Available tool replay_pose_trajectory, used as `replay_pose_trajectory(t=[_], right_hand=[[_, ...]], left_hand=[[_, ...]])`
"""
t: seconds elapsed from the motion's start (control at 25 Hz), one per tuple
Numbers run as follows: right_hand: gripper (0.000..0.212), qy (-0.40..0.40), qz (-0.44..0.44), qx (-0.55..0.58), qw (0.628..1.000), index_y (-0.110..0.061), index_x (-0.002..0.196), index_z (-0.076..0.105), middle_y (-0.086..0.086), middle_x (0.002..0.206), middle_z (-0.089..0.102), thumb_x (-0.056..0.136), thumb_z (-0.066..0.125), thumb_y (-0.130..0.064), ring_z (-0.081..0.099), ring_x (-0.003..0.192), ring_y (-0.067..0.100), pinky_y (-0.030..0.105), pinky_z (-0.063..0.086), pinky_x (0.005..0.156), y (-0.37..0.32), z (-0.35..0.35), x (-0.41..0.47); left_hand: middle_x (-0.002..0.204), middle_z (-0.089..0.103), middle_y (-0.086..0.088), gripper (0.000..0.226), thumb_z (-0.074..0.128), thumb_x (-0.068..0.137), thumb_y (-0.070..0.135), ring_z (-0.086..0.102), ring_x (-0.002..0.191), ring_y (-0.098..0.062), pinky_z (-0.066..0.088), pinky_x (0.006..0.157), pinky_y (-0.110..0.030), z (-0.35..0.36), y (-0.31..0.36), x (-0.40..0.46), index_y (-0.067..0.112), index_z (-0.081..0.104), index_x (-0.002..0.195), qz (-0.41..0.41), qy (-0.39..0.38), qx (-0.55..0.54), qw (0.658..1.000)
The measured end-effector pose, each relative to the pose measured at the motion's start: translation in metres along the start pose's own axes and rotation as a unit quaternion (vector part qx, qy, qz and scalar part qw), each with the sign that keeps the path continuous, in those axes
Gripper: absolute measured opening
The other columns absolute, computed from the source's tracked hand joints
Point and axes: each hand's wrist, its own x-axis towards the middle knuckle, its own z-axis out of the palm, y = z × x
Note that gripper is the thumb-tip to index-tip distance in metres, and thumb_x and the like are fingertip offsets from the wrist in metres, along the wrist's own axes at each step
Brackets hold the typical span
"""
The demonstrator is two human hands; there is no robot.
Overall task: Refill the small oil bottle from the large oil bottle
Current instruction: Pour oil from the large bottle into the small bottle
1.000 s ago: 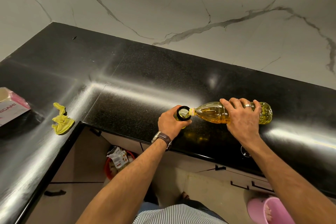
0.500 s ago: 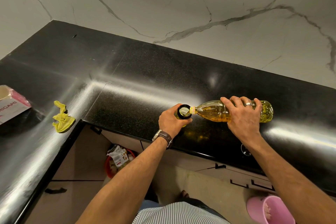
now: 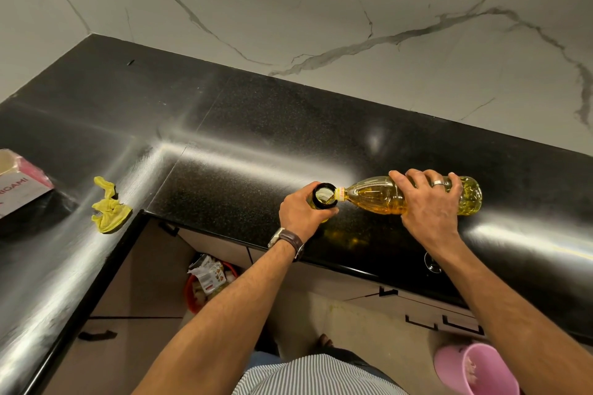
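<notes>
Fingers of my left hand [image 3: 305, 210] curl round the small bottle [image 3: 323, 196], holding it upright on the bench [image 3: 256, 125]; my right hand [image 3: 428, 202] wraps over the big bottle [image 3: 414, 195], tipped near level with its neck at the small mouth. Spill is the risk, I judge — tilt further and oil surges past that narrow rim, or the neck slips off it. Off left lies a yellow cloth [image 3: 109, 205].
</notes>
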Motion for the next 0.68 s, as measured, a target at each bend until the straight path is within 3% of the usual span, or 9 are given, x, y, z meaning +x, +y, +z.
replay_pose_trajectory(t=[0.2, 0.68], right_hand=[[0.086, 0.001, 0.001, -0.001, 1.0, -0.034, 0.148, 0.048, 0.006, 0.139, 0.06, 0.072, 0.088, -0.021, 0.053, 0.13, 0.035, 0.066, 0.03, 0.112, 0.0001, 0.0005, -0.0004], [0.087, 0.003, 0.0, 0.003, 1.0, -0.034, 0.147, 0.047, 0.006, 0.139, 0.06, 0.071, 0.088, -0.021, 0.052, 0.13, 0.036, 0.066, 0.03, 0.112, 0.0005, 0.0016, 0.0004]], left_hand=[[0.103, 0.077, 0.017, 0.055, 0.093, 0.066, 0.048, 0.069, 0.1, -0.002, 0.059, 0.09, -0.035, -0.0011, 0.0011, -0.0003, 0.035, 0.073, 0.116, 0.004, 0.002, -0.009, 1.0], [0.105, 0.077, 0.015, 0.056, 0.093, 0.068, 0.047, 0.069, 0.101, -0.003, 0.059, 0.091, -0.034, -0.0036, 0.0039, -0.0011, 0.034, 0.073, 0.118, 0.008, -0.001, -0.01, 1.0]])
